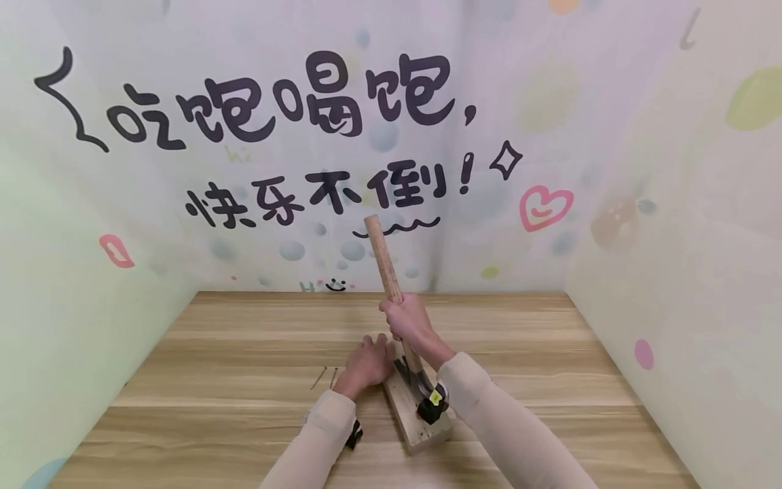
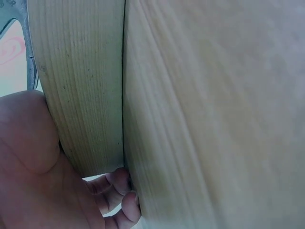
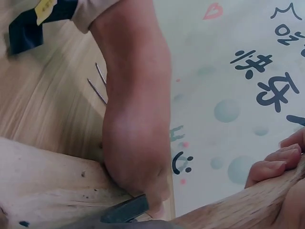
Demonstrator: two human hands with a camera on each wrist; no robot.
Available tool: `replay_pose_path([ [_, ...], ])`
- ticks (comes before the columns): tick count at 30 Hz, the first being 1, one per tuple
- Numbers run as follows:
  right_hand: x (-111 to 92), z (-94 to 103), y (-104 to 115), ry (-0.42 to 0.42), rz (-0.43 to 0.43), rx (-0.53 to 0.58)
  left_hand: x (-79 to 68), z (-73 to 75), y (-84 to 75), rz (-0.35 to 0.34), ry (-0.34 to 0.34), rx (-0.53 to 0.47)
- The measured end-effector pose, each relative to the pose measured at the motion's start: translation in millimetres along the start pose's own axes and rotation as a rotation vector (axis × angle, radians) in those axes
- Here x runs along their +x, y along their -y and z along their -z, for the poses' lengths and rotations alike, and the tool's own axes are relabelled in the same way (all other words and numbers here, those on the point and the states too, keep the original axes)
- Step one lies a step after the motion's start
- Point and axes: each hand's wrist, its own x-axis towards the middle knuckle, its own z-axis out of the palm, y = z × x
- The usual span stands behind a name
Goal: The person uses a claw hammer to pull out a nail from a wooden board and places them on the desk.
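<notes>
My right hand (image 1: 411, 319) grips the wooden handle (image 1: 383, 258) of a hammer partway along, with the bare handle end pointing up and away. The hammer's dark metal head (image 3: 125, 210) is low over a pale wooden block (image 1: 403, 421), overlapping its top in the right wrist view. Holding the block's far end is my left hand (image 1: 369, 361), its fingers curled round the end in the left wrist view. Small dark holes or marks dot the block's top. Part of the hammer head is hidden behind the wrist camera in the head view.
Two loose nails (image 1: 334, 377) lie on the wood-grain table (image 1: 244, 401), left of my left hand. A black wrist camera with a yellow label (image 1: 435, 397) hangs under my right wrist. Printed walls (image 1: 293, 265) enclose the table at the back and both sides.
</notes>
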Motion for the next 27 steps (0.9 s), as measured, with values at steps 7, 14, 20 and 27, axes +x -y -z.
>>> replay_pose_path([
  [7, -2.9, -0.8, -5.1, -0.054, 0.064, -0.005, 0.7, -1.7, -0.6, 0.004, -0.004, -0.006],
  [14, -5.0, 0.4, -6.1, -0.059, 0.100, 0.016, 0.8, -0.1, -1.3, 0.003, -0.006, 0.006],
  [20, -8.3, 2.1, -6.3, -0.065, 0.126, 0.016, 3.0, -1.5, -1.5, 0.009, -0.001, -0.005],
  [27, -14.5, 4.3, -7.7, -0.075, 0.160, 0.003, 2.5, -3.6, -0.9, 0.024, -0.015, -0.023],
])
